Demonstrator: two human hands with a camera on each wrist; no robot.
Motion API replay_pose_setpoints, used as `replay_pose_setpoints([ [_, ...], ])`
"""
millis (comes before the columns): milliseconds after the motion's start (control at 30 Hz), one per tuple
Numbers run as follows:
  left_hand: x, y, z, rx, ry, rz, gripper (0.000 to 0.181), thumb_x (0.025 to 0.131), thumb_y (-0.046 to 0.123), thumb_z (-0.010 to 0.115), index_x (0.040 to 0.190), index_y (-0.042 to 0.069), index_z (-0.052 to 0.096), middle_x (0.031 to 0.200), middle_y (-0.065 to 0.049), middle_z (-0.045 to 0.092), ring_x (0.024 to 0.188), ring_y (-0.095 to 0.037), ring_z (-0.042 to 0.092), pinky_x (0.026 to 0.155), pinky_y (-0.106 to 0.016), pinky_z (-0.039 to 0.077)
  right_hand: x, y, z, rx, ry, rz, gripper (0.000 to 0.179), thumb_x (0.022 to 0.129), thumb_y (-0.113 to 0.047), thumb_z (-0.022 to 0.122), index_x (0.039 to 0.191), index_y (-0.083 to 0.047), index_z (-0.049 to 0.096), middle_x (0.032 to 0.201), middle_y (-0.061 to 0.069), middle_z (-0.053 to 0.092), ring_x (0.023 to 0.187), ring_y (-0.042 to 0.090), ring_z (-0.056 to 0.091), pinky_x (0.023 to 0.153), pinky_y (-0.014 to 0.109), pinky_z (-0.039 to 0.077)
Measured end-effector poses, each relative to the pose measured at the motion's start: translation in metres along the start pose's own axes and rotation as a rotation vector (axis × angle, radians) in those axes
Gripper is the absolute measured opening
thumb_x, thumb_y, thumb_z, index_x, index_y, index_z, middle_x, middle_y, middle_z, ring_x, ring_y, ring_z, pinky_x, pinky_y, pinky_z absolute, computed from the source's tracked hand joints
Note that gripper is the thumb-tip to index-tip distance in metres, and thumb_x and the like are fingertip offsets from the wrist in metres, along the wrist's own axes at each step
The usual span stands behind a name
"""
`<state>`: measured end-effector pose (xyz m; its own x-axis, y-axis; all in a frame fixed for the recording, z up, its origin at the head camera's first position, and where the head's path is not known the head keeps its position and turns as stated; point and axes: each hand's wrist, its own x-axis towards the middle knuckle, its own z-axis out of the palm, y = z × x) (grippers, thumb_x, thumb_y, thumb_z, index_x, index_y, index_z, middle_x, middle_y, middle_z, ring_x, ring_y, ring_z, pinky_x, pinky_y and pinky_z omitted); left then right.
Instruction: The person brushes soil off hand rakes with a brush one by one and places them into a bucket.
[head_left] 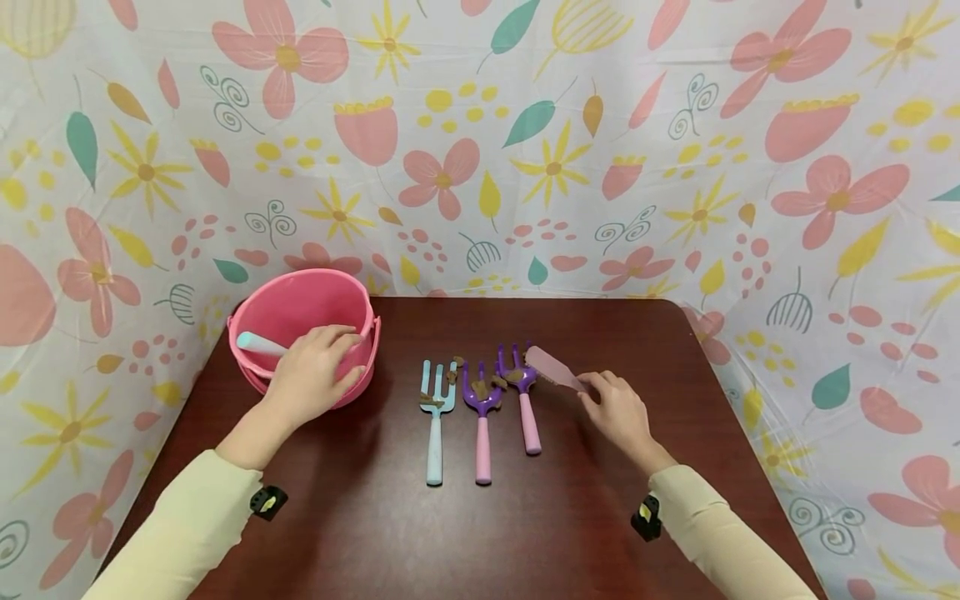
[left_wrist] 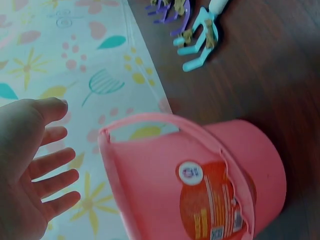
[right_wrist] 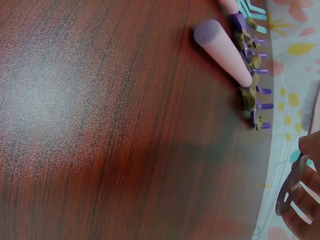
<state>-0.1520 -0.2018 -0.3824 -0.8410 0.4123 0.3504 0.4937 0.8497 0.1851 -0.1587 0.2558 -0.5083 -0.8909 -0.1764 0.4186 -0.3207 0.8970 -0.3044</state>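
Observation:
My left hand (head_left: 317,371) hovers by the near rim of a pink bucket (head_left: 360,387), fingers loosely extended and holding nothing. A light-blue handle (head_left: 258,343) sticks up inside the bucket, its lower part hidden. With my right hand (head_left: 618,410) I pinch a pink brush (head_left: 553,367) by its handle; its bristles (right_wrist: 307,107) show in the right wrist view. The brush head is close over the tines of the right purple hand fork (head_left: 519,375). Another purple fork (head_left: 481,396) and a light-blue fork (head_left: 437,404) lie to its left. Brown clumps (head_left: 480,390) cling around the tines.
The forks lie side by side on a dark wooden table (head_left: 480,542), pink and pale-blue handles toward me. A flower-patterned cloth (head_left: 480,167) hangs behind and around the table. The bucket stands at the back left, its handle (left_wrist: 192,127) folded down along its side.

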Motion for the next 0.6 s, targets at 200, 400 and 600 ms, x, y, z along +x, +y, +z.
replay_pose_setpoints([
  [200,0.001,0.013,0.012,-0.004,-0.013,0.023,0.05,0.074,0.027,0.075,0.117,0.008,0.06,0.118,-0.013,0.057,0.108,-0.031,0.052,0.09,-0.048,0.045,0.0,-0.002,0.0,0.004,0.002,-0.003,0.025,0.077,-0.017,0.071,0.102,-0.015,0.067,0.088,0.008,0.063,0.07,0.024,0.055,0.051,0.041,0.044],
  [400,0.004,0.026,0.025,-0.008,-0.02,0.076,0.045,0.077,0.027,0.072,0.116,0.008,0.059,0.117,-0.013,0.057,0.108,-0.03,0.053,0.091,-0.045,0.044,-0.001,-0.003,0.0,-0.004,0.005,0.0,0.025,0.077,-0.018,0.072,0.102,-0.015,0.067,0.088,0.007,0.063,0.07,0.024,0.056,0.051,0.042,0.044],
  [600,0.004,0.037,0.041,-0.003,-0.05,0.084,0.046,0.079,0.029,0.07,0.118,0.008,0.058,0.116,-0.01,0.057,0.107,-0.027,0.054,0.091,-0.042,0.044,-0.003,-0.004,0.001,0.001,0.0,0.006,0.025,0.078,-0.017,0.071,0.102,-0.015,0.067,0.089,0.008,0.064,0.069,0.024,0.056,0.05,0.041,0.044],
])
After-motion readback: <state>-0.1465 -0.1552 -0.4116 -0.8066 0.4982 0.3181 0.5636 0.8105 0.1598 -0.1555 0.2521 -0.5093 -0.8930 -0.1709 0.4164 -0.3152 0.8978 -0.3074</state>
